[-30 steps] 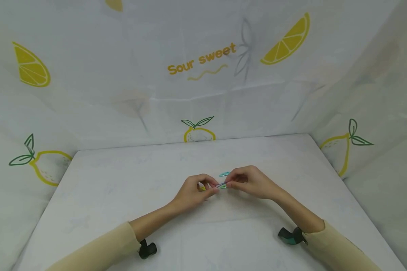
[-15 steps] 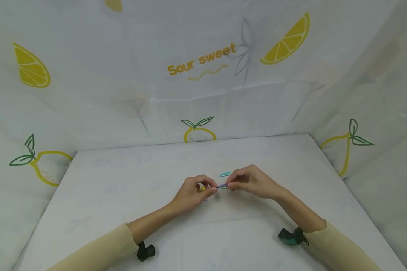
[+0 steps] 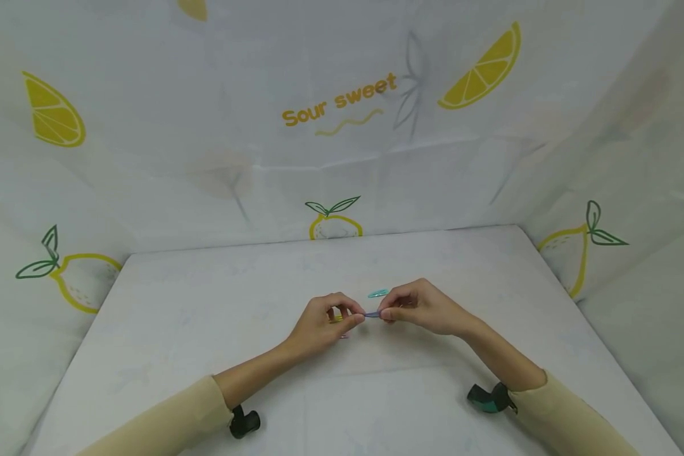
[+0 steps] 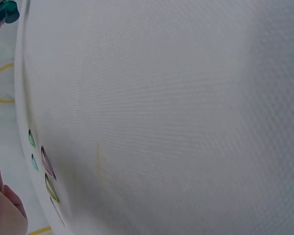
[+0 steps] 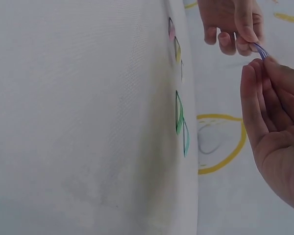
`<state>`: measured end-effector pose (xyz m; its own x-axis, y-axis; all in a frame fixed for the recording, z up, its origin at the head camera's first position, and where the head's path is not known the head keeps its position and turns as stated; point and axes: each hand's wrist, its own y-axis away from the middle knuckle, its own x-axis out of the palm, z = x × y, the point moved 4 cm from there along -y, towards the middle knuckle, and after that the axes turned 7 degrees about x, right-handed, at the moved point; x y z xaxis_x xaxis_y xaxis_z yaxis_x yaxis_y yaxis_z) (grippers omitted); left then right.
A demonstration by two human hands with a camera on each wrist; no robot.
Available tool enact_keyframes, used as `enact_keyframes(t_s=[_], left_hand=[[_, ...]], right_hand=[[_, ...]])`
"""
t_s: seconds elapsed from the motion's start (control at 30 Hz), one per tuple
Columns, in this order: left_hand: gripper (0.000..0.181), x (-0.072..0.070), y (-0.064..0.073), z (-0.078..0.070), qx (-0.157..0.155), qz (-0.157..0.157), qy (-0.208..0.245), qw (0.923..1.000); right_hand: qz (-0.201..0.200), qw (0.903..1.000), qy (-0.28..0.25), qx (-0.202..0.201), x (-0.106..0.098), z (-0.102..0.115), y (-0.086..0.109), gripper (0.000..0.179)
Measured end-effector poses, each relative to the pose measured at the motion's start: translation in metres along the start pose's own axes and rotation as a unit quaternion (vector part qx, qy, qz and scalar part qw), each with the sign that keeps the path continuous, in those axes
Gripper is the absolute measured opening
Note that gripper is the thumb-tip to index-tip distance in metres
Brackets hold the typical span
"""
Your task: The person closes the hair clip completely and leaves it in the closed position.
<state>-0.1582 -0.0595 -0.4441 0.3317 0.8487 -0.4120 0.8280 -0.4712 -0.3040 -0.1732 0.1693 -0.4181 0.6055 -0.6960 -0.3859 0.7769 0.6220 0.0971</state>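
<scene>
Both hands hold a slim purple-blue snap hair clip [image 3: 372,315] between them, raised above the table. My left hand [image 3: 322,323] pinches its left end between thumb and fingers. The right hand [image 3: 424,308] pinches the other end, its remaining fingers curved behind, as the right wrist view shows. Below lie more hair clips: a teal clip [image 3: 378,293] just beyond the right fingertips, a yellow clip [image 3: 337,318] partly covered by the left fingers, and a pink clip [image 3: 344,336] under the left hand. A green clip [image 5: 179,115] appears in the right wrist view, hidden in the head view.
The white-covered table [image 3: 205,304] is enclosed by white curtains [image 3: 216,126] printed with lemons. A dark wrist device [image 3: 245,422] hangs under the left sleeve, and another device [image 3: 488,398] under the right. A thin pale clip [image 4: 57,210] lies beside the yellow one.
The purple-blue clip has turned between the fingers and now looks like a narrow strip. The green clip behind it has gone out of sight. Both hands stay nearly in place.
</scene>
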Motion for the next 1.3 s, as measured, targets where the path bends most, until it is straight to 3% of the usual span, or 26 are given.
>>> enact_keyframes(t_s=[0.3,0.53,0.83,1.07,1.3], left_hand=[[0.006,-0.0006,0.0004,-0.0001,0.018,-0.012,-0.033,0.9992],[0.008,-0.0014,-0.0003,0.0006,0.068,-0.026,-0.067,0.9950],[0.009,-0.0030,0.0009,-0.0037,0.129,-0.033,-0.073,0.9884],[0.009,-0.0045,0.0007,-0.0043,0.126,-0.036,-0.074,0.9885],[0.007,-0.0043,0.0016,-0.0030,0.109,-0.032,-0.071,0.9910]], right_hand=[[0.005,0.9998,-0.017,-0.001,0.0019,-0.0001,-0.0003,0.007],[0.003,0.9995,-0.032,0.000,0.0021,-0.0023,-0.0013,0.008],[-0.003,0.9987,-0.051,0.002,0.0016,-0.0009,-0.0014,0.014],[-0.003,0.9984,-0.057,-0.001,0.0015,-0.0032,-0.0019,0.019],[-0.015,0.9995,-0.028,0.009,0.0005,-0.0068,-0.0015,0.021]])
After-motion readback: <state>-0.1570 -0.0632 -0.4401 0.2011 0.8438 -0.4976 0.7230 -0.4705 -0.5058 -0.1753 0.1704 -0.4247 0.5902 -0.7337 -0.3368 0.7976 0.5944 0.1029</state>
